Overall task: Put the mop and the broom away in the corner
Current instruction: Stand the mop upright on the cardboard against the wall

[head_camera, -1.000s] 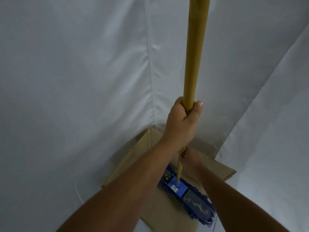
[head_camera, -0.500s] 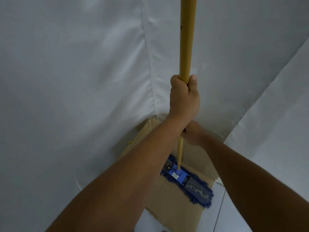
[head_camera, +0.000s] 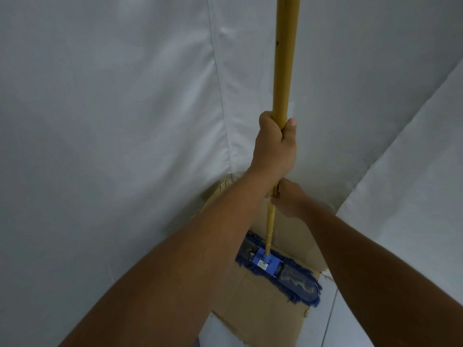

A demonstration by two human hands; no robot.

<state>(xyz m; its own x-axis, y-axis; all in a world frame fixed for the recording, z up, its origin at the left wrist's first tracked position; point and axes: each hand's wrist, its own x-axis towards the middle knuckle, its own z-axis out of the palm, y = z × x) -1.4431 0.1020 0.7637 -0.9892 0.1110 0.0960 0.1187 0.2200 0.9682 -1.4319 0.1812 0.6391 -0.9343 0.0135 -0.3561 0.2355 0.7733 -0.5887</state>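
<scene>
A mop with a long yellow handle [head_camera: 285, 58] stands almost upright in the corner. Its flat blue fringed head [head_camera: 278, 269] rests on a sheet of brown cardboard [head_camera: 260, 311] on the floor. My left hand [head_camera: 274, 146] is wrapped around the handle about halfway up. Just below it, my right hand [head_camera: 290, 199] grips the same handle; its fingers are partly hidden behind the left wrist. No broom is in view.
White cloth sheets [head_camera: 112, 121] hang on both sides and meet in a seam at the corner; another sheet [head_camera: 413, 159] slants in from the right. Pale floor tiles [head_camera: 350, 326] show beside the cardboard at the lower right.
My left hand has slid higher up the handle than a second ago. The mop stands more upright, its head still on the cardboard. The camera has shifted slightly.
</scene>
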